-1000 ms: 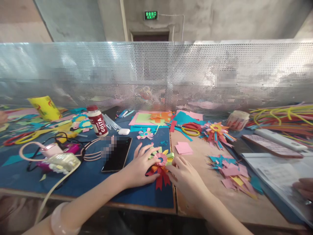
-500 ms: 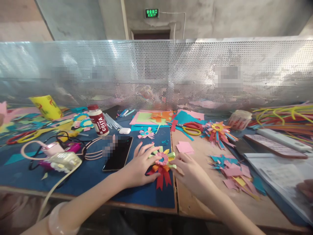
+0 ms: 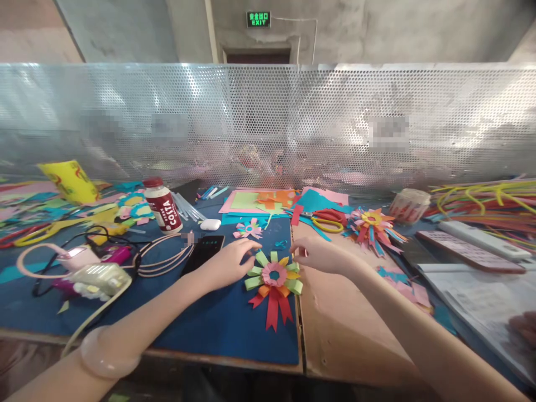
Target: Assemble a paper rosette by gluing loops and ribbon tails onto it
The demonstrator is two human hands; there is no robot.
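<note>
A paper flower [image 3: 274, 276] with green, yellow and pink loops and red ribbon tails lies on the blue mat [image 3: 201, 329], with neither hand on it. My left hand [image 3: 228, 261] rests just to its left, fingers stretched out towards a small pink paper flower [image 3: 250, 229], and holds nothing. My right hand [image 3: 321, 254] hovers over the brown board [image 3: 343, 329] just up and right of the flower. Its fingers point left, loosely apart, and I see nothing in them. A pale bangle [image 3: 106, 353] sits on my left wrist.
A phone [image 3: 203, 251], earbud case [image 3: 210, 224] and Costa bottle [image 3: 163, 206] lie to the left, near a glue gun [image 3: 98, 277] with cables. Scissors [image 3: 324, 221], a finished flower [image 3: 372, 223], paper scraps [image 3: 406, 287] and a tape roll [image 3: 408, 204] are on the right. Another person's hand [image 3: 523, 325] shows at the right edge. A perforated metal screen [image 3: 268, 123] closes the back.
Both hands have let go of the paper flower and moved away from me, the left towards the small pink flower, the right up over the board. The flower now lies uncovered.
</note>
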